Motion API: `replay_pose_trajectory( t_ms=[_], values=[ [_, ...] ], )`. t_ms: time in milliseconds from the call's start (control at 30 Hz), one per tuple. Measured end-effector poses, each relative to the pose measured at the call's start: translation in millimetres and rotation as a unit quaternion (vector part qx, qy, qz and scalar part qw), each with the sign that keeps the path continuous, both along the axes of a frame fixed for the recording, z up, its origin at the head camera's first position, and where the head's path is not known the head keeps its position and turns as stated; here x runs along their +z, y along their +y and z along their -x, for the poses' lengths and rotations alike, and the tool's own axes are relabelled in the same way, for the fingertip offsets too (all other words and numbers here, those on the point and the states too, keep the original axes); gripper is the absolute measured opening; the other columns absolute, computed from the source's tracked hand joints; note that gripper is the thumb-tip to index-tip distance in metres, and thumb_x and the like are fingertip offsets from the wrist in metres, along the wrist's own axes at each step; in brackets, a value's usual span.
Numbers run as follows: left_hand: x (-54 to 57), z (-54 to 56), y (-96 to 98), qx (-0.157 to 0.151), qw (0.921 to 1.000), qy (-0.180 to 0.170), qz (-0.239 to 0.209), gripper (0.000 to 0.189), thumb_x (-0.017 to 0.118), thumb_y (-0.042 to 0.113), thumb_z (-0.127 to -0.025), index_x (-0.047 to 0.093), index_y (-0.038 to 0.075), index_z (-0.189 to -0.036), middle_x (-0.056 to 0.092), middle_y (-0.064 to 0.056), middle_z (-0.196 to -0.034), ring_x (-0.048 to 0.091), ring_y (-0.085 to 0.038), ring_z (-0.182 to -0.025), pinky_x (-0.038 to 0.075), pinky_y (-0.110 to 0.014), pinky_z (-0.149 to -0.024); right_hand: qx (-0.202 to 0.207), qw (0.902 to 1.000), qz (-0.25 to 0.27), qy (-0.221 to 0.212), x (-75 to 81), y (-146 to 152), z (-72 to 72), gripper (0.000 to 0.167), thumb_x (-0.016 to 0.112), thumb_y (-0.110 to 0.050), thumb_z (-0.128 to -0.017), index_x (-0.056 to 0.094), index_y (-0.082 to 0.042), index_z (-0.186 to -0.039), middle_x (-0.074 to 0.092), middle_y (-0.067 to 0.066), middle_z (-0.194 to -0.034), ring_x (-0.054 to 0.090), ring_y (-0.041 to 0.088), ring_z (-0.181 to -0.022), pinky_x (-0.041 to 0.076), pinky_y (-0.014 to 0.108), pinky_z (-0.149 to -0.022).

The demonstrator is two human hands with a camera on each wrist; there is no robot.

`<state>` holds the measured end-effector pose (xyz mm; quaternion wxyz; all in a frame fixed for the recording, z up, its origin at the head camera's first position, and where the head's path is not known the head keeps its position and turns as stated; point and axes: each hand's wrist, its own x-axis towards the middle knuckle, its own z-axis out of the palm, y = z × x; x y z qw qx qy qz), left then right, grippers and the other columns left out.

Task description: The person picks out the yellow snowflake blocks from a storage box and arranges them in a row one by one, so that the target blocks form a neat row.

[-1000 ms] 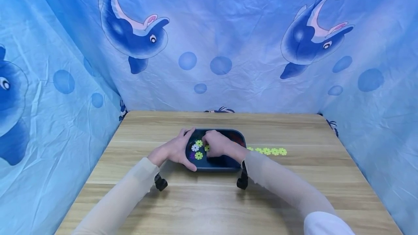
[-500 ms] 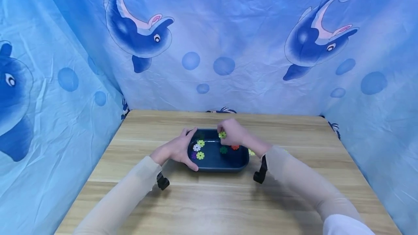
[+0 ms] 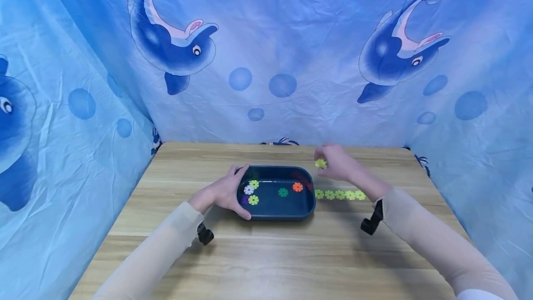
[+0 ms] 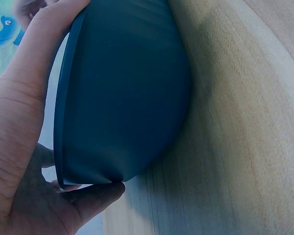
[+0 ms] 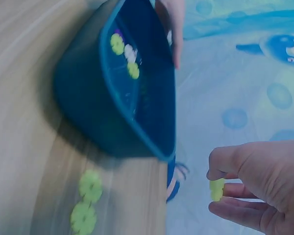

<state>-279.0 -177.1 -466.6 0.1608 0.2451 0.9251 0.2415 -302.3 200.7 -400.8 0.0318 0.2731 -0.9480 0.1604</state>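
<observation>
My left hand [image 3: 226, 192] grips the left end of a dark blue rectangular tray [image 3: 287, 207], thumb at the near side and fingers at the far side. Between thumb and fingers of my right hand [image 3: 339, 163] is a yellow flower-shaped disc [image 5: 216, 189], held up in the air beyond the tray's far right corner. Inside the tray lie a green disc [image 3: 283, 192], an orange disc [image 3: 297, 187], a white disc [image 3: 248, 190], a purple disc [image 3: 245, 201] and two yellow ones. Several yellow discs [image 3: 340, 194] form a straight row on the table, starting at the tray's right side.
The tray stands on a wooden table [image 3: 266, 263]. Blue cloth [image 3: 266, 36] with printed dolphins hangs behind the table and along both sides. A black wrist camera [image 3: 372, 219] is strapped to the right wrist, another camera [image 3: 205, 234] to the left.
My right hand has come up out of the tray with the yellow disc and moved right, past the tray's edge. The left hand keeps its grip on the tray.
</observation>
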Motion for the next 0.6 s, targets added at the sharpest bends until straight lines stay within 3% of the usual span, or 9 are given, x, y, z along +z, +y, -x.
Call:
replay_pose_trajectory(
  t_ms=[300,600],
  values=[
    [-1.3,0.2,-0.9,0.003,1.0000,0.002,0.001,0.159,0.101,0.064,-0.057,0.005,0.012,-0.173,0.018,-0.028,-0.167,0.049,-0.043,-0.142,0.048,-0.059,-0.116,-0.022,0.9992,0.006,0.032,-16.3,46,-9.2,0.028,0.080,0.002,-0.078,0.076,0.004,-0.105,0.074,0.018,-0.099,0.070,0.033,-0.092,0.062,0.049,-0.083],
    [-2.3,-0.2,-1.4,0.006,1.0000,0.000,0.001,0.157,0.101,0.061,-0.058,0.005,0.012,-0.173,0.017,-0.028,-0.168,0.049,-0.043,-0.142,0.047,-0.058,-0.116,-0.052,0.9986,-0.007,0.005,-30.6,79,-15.6,0.026,0.081,-0.001,-0.082,0.076,0.006,-0.106,0.074,0.020,-0.099,0.070,0.035,-0.092,0.062,0.051,-0.083]
  ],
)
